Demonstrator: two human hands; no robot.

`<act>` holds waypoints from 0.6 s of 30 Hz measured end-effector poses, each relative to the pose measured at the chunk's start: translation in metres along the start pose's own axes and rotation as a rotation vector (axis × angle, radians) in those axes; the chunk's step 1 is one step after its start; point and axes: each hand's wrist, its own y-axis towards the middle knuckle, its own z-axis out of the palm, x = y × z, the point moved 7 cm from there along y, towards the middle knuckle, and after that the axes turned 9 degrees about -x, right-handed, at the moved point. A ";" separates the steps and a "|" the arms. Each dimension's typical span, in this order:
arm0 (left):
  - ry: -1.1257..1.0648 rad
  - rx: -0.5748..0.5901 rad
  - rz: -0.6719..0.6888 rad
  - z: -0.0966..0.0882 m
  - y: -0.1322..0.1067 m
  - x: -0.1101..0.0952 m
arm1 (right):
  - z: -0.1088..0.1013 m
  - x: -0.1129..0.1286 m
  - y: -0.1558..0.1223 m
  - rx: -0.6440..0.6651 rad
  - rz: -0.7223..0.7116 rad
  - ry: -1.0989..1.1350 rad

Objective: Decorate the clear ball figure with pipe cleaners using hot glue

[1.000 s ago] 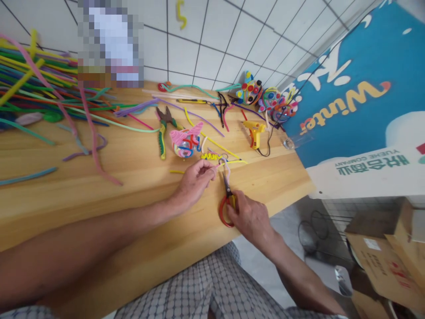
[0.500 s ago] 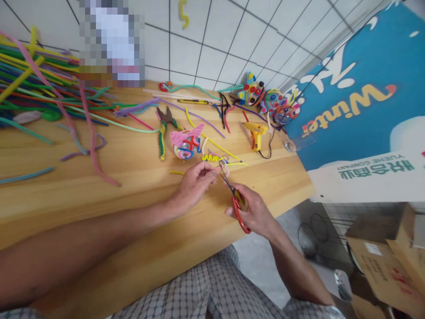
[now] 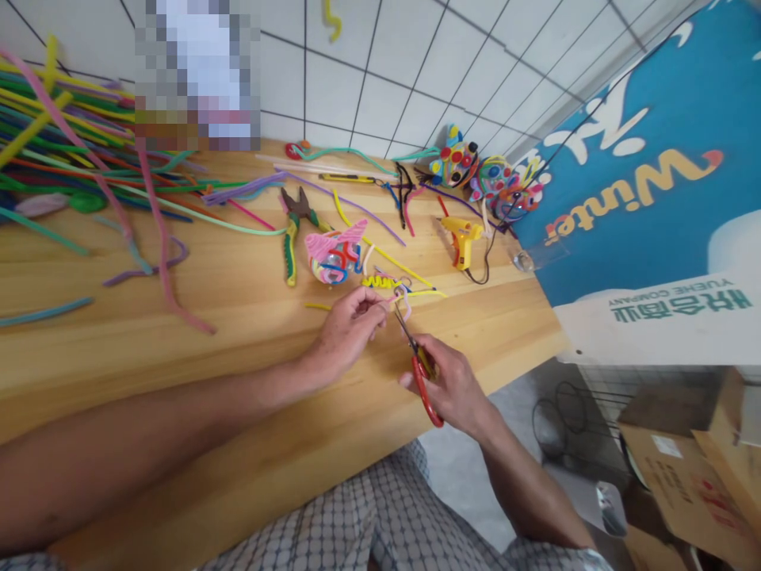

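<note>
My left hand (image 3: 355, 323) pinches a short pink pipe cleaner (image 3: 392, 300) whose end sticks out past the fingertips. My right hand (image 3: 452, 381) grips red-handled scissors (image 3: 426, 388), with the blades pointing up toward that pink end. Whether the blades touch it I cannot tell. Just beyond my left hand sits a clear ball (image 3: 334, 258) wrapped in coloured pipe cleaners, with pink fin shapes on top. Beside it lie a coiled yellow pipe cleaner (image 3: 380, 281) and a small pale purple curl (image 3: 407, 304).
Green-and-yellow pliers (image 3: 291, 246) lie left of the ball, a yellow glue gun (image 3: 461, 238) to its right. Several decorated balls (image 3: 455, 162) stand at the back right. Loose pipe cleaners (image 3: 71, 143) are heaped at the left. A yellow utility knife (image 3: 346, 178) lies behind.
The scissors have tilted more upright and my right hand has shifted slightly down and left. My left hand keeps its pinch, almost still.
</note>
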 end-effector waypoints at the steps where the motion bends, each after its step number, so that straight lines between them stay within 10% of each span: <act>1: 0.008 0.005 0.008 0.000 -0.001 0.000 | 0.001 -0.002 0.001 0.001 0.013 -0.003; 18: 0.081 0.144 0.172 0.005 -0.008 -0.009 | 0.014 -0.006 0.018 -0.028 0.077 0.127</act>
